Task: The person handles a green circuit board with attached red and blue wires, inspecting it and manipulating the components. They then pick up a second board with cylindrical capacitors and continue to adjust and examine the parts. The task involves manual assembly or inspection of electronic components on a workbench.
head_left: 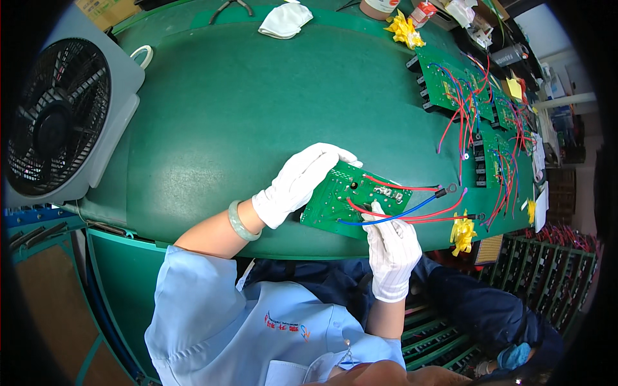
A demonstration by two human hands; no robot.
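Note:
A green circuit board [341, 196] lies tilted near the front edge of the green table mat [225, 109], solder side up. Red wires and one blue wire [412, 207] run off it to the right, ending in ring terminals [450, 189]. My left hand [299, 180], in a white glove, grips the board's left edge from above. My right hand [389, 248], also gloved, comes up from below with its fingertips pinching the wires at the board's lower right. A pale green bangle [239, 222] sits on my left wrist.
A grey box fan [58, 116] stands at the left. Several more green boards with red and blue wires [476, 109] lie along the right. Yellow ties [462, 233], a white cloth [284, 19], pliers [230, 6] and a tape roll [143, 55] lie around the mat.

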